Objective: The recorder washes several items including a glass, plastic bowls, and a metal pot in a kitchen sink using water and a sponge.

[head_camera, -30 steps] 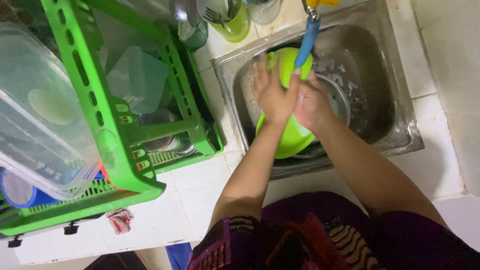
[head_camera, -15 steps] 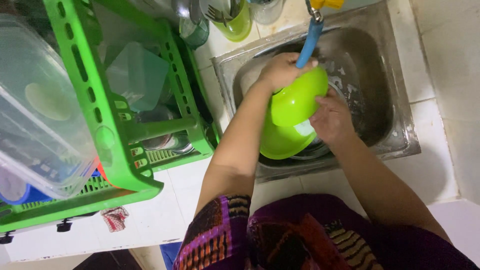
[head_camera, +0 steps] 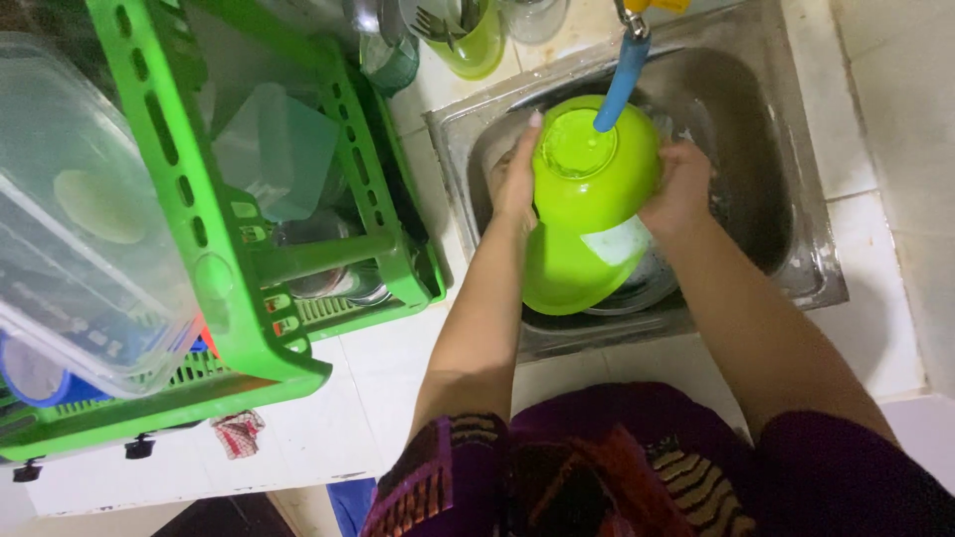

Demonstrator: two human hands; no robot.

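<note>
Lime-green bowl (head_camera: 595, 164): upside down over the steel sink (head_camera: 796, 249), under the blue tap spout (head_camera: 621, 85). Left hand (head_camera: 515, 179) and right hand (head_camera: 678, 184) grasp opposite rims. Second green bowl (head_camera: 562, 273) beneath. Risk: wet grip slipping, bowl dropping onto it.

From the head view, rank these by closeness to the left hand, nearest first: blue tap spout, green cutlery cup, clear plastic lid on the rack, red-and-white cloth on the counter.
Measured from the left hand, which grips the green bowl:
1. Blue tap spout, just to its right, above the bowl.
2. Green cutlery cup, behind it on the counter.
3. Red-and-white cloth, at the counter's near edge, lower left.
4. Clear plastic lid, far left on the green rack.
</note>
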